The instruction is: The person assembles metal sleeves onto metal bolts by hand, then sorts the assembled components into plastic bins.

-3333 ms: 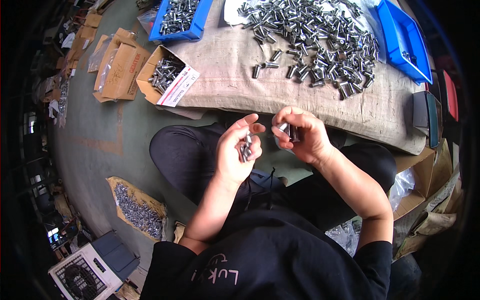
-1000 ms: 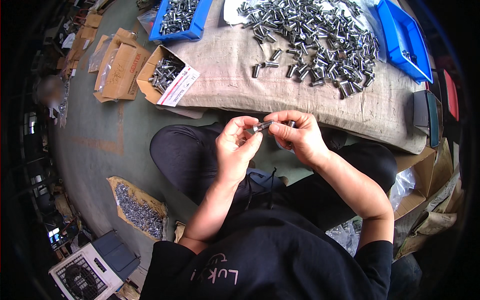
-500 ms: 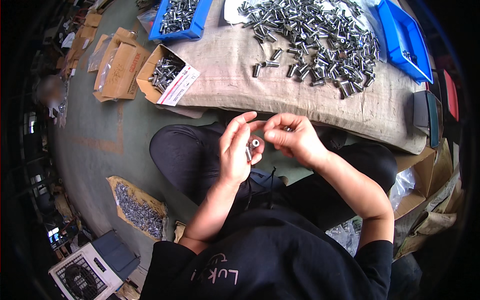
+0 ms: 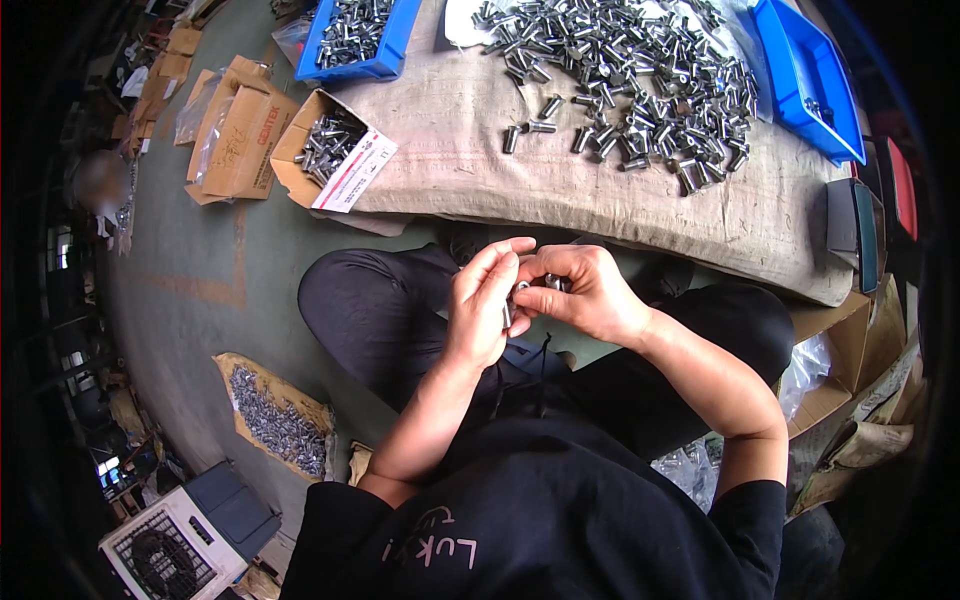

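My left hand (image 4: 478,315) is closed around small shiny metal sleeves (image 4: 507,315), one of which showed a round hole in its end a moment ago. Thumb and fingers of my right hand (image 4: 598,298) are pressed together against the left fingertips, above my lap. Another small metal piece (image 4: 555,283) shows between the right fingers; its full shape is hidden. Beyond my hands, a heap of similar metal sleeves (image 4: 670,110) lies on the cloth-covered table (image 4: 450,160), with a few loose ones at its near left side.
A blue bin (image 4: 385,66) and an open carton (image 4: 350,185), both holding metal pieces, stand at the table's left. Another blue bin (image 4: 795,75) sits far right. On the floor at left are a brown carton (image 4: 235,145), a cardboard tray (image 4: 240,362) of small parts and a fan unit (image 4: 195,530).
My right hand has moved left and slightly down, so its fingers now meet the left hand's. The left hand has shifted slightly right, and the sleeve's end is now mostly covered.
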